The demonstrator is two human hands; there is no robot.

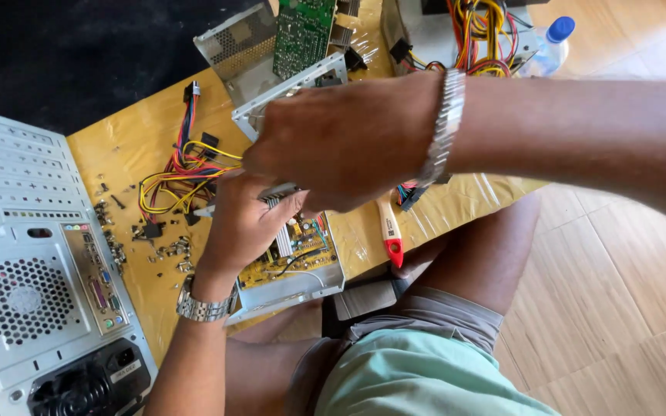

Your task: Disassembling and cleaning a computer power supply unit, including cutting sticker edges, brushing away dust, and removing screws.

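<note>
My left hand [244, 219] rests on an opened power supply unit [294, 262], its fingers over the yellow circuit board and metal heat sink fins inside. My right hand [341, 139] reaches across from the right, wrist with a metal watch band, its fingers curled down over the same unit right above my left hand; what it pinches is hidden. A bundle of red, yellow and black wires [183, 173] runs from the unit to the left. A brush with a red and white handle [389, 227] lies just right of the unit.
A grey computer case [40, 270] lies at the left, rear panel up. Small screws [163, 248] are scattered on the yellow-covered low table [125, 139]. At the back are a green circuit board [302, 35], metal covers, another wired power supply [472, 38] and a plastic bottle [550, 42].
</note>
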